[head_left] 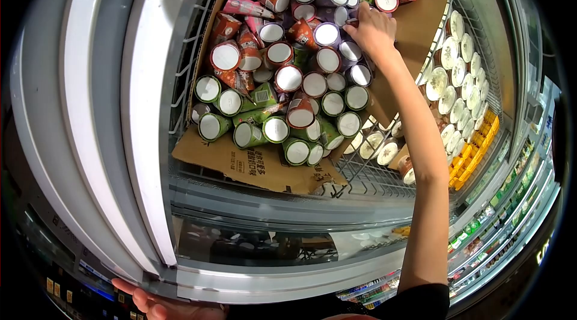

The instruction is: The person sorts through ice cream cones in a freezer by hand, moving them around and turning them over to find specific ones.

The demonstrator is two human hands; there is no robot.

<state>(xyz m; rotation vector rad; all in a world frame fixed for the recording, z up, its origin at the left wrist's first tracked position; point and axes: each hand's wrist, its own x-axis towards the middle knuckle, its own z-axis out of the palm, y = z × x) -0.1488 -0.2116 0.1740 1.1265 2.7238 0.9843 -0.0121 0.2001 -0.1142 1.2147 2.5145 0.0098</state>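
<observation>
My right hand reaches down into a cardboard box inside a chest freezer. Its fingers are bent around a wrapped ice cream cone among the purple ones, with the fingertips partly hidden. Close to its thumb are a purple cone with a white lid and another purple cone. Red-lidded cones lie just beyond the fingers. At the bottom left, my left hand is at the freezer's outer corner, its fingers stretched out and apart, holding nothing.
Green cones and orange cones fill the box's near and left parts. A wire basket divider separates it from white-lidded cups and a yellow rack. White sliding lid frames stand at left; lit shelves are at right.
</observation>
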